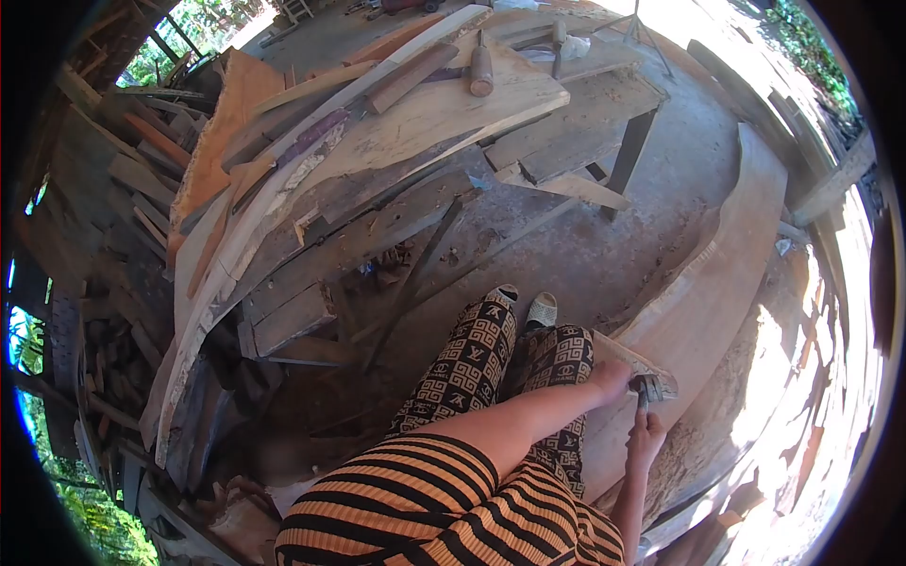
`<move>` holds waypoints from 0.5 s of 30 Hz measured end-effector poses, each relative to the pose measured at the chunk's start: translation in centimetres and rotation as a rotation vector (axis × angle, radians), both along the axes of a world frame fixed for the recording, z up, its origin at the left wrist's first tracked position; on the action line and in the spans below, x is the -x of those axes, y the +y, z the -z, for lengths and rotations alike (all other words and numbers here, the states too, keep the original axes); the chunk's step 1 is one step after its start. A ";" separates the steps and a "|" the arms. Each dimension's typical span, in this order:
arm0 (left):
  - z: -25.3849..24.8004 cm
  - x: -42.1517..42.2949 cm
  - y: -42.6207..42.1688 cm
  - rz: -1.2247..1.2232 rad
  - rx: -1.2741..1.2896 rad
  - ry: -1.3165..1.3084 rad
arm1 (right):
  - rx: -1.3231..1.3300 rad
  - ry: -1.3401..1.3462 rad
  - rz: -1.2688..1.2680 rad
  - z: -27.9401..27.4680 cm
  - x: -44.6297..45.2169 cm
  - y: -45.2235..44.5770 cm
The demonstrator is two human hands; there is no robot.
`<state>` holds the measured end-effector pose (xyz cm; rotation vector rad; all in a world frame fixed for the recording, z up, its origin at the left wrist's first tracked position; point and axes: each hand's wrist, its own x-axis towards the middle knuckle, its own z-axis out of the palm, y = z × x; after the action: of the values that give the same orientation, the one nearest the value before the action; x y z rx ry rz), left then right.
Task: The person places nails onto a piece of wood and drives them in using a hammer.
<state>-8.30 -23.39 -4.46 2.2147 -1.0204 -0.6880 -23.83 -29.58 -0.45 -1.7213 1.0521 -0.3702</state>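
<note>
My left hand [612, 379] is closed around a short, pale piece of wood [658, 375], just right of my knees. Below it, my right hand [645, 440] grips the handle of a hammer-like tool with a dark metal head [646, 386]. The tool's head overlaps the lower edge of the wood piece; whether it touches cannot be made out. Both hands are over the near end of a long, wide wooden plank [722, 255] with a wavy edge. My fingers partly hide the wood piece and the handle.
A large wooden slab [425, 123] lies to the left on rough supports, with a wood-handled tool [481, 66] and another tool [559, 47] on it. Loose boards [151, 179] are piled at far left. A thin-legged stand [637, 33] is at the back.
</note>
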 end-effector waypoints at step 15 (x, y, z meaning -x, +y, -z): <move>0.6 -0.1 0.3 0.012 0.038 -0.052 | -0.016 0.027 0.081 -0.8 1.1 1.1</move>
<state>-8.23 -23.10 -5.04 2.2052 -1.0644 -0.6143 -24.97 -28.45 0.31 -1.6770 1.1442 -0.3892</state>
